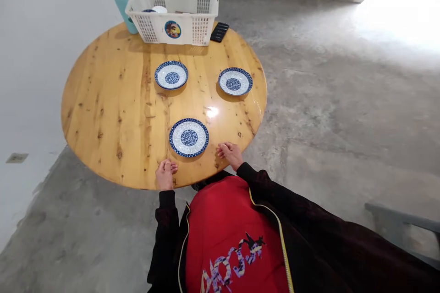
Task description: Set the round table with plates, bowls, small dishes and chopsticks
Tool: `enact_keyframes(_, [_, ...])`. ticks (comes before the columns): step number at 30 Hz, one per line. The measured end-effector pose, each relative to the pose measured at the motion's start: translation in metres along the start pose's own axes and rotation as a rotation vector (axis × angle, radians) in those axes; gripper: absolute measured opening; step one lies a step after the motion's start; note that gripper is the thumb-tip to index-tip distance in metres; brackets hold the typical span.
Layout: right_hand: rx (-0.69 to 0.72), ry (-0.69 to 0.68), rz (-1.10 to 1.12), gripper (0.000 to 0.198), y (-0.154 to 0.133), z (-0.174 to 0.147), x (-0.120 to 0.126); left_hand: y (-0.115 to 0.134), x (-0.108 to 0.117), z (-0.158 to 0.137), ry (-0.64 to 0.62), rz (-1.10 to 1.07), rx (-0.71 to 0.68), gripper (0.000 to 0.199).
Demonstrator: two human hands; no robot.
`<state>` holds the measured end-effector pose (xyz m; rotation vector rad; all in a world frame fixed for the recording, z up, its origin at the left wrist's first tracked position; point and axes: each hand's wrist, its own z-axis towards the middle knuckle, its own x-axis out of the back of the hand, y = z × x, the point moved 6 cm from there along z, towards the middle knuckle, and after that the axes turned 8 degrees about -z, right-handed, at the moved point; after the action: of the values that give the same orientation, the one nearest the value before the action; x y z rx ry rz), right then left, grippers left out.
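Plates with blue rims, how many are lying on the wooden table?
3: the near plate by the table's close edge, the far-left plate, and the far-right plate. The white basket might hide more.

We see a knotty wooden table (103, 119). Just ahead, between our left hand (166, 174) and right hand (231, 154), lies a patterned plate (189, 138); farther beyond the left, a second plate (171, 75); beyond the right, a third plate (235, 82). Farthest from both are a white basket (189, 32), turquoise bottle (122, 4) and black object (220, 32).
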<state>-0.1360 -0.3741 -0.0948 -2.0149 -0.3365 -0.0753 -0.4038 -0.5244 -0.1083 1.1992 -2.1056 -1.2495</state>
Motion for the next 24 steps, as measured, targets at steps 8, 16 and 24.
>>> enact_keyframes(8, [0.107, -0.101, 0.039, 0.033, -0.041, 0.044, -0.017, 0.019, 0.018, -0.001, 0.121, 0.018, -0.034, 0.028])
enact_keyframes(16, [0.226, -0.191, -0.042, 0.021, -0.103, 0.111, -0.046, 0.081, -0.003, 0.033, 0.103, 0.145, -0.185, 0.020])
enact_keyframes(24, [0.287, -0.103, -0.275, 0.008, -0.169, 0.178, -0.073, 0.156, -0.079, 0.136, -0.124, 0.450, -0.304, 0.013])
